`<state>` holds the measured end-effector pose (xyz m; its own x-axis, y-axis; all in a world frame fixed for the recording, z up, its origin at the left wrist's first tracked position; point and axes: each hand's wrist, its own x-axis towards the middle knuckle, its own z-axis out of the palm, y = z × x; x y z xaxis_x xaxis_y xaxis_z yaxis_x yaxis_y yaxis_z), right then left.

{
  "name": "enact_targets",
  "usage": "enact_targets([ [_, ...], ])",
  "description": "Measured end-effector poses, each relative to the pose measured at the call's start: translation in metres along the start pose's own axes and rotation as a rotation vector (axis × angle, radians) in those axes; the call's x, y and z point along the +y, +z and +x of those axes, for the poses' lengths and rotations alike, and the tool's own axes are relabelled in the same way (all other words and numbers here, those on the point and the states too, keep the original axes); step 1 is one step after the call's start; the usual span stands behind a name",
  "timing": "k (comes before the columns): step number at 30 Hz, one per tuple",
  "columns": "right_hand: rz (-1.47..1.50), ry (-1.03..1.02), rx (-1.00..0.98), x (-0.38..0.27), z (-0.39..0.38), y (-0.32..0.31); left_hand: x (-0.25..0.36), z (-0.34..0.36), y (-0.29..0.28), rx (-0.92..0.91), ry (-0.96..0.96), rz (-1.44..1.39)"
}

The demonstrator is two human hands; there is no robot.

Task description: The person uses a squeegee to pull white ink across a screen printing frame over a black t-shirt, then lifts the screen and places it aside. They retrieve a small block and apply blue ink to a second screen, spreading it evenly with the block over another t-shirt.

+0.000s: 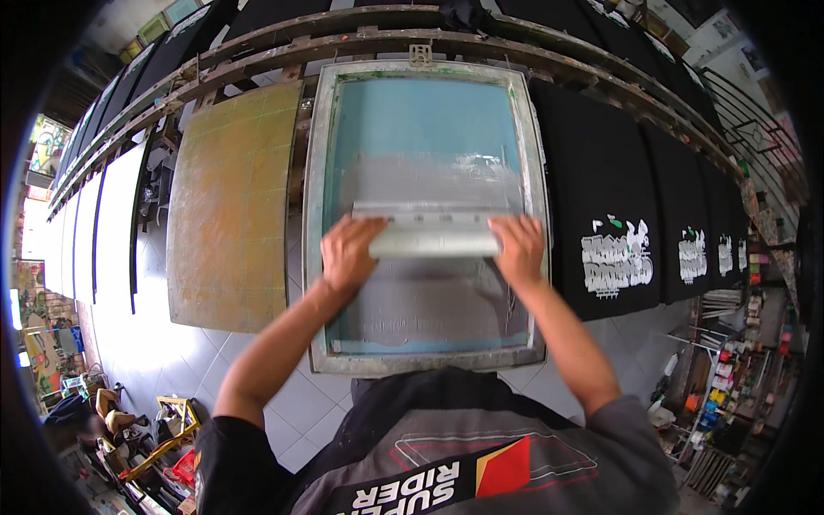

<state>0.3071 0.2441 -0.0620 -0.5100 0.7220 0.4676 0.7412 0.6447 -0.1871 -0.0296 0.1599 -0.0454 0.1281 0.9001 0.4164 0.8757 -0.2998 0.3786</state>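
Both of my hands grip a long pale metal squeegee [433, 236] laid across a screen printing frame [534, 154]: my left hand [348, 251] has its fingers curled over the left end, and my right hand [519, 247] holds the right end. The screen's mesh is light blue [429, 116], with grey ink [421, 176] spread over its middle and lower part, smeared unevenly at the edges. The squeegee crosses the screen slightly below its middle.
A stained yellow-brown board [227, 206] lies left of the screen, with white boards [116, 215] farther left. Black fabric-covered boards [592, 180] with white prints line the right. Wooden rails [360, 43] run behind. Clutter [163, 438] and shelves of containers [730, 378] stand low at both sides.
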Motion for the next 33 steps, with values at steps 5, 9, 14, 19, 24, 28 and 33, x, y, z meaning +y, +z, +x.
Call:
enact_targets([
  [5,0.114,0.105,-0.579,0.039,0.125,-0.047,-0.031,0.118,-0.035,-0.599,-0.226,0.174],
  [9,0.108,0.118,-0.551,0.01,0.105,-0.091,-0.017,0.109,-0.074,-0.611,-0.123,0.129],
  [14,0.077,-0.105,-0.322,-0.065,-0.05,-0.119,0.055,-0.073,-0.089,-0.253,-0.022,-0.035],
  [19,0.065,-0.044,-0.094,-0.114,-0.145,-0.112,0.095,-0.17,-0.071,-0.218,0.003,-0.058],
  [24,0.191,-0.032,-0.326,-0.11,-0.16,-0.115,0.103,-0.188,-0.07,-0.262,-0.008,-0.093],
  [28,0.312,-0.035,-0.438,-0.106,-0.16,-0.128,0.106,-0.183,-0.075,-0.343,-0.017,-0.088],
  [33,0.495,0.05,-0.369,-0.101,-0.16,-0.138,0.102,-0.18,-0.081,-0.184,-0.091,-0.16],
])
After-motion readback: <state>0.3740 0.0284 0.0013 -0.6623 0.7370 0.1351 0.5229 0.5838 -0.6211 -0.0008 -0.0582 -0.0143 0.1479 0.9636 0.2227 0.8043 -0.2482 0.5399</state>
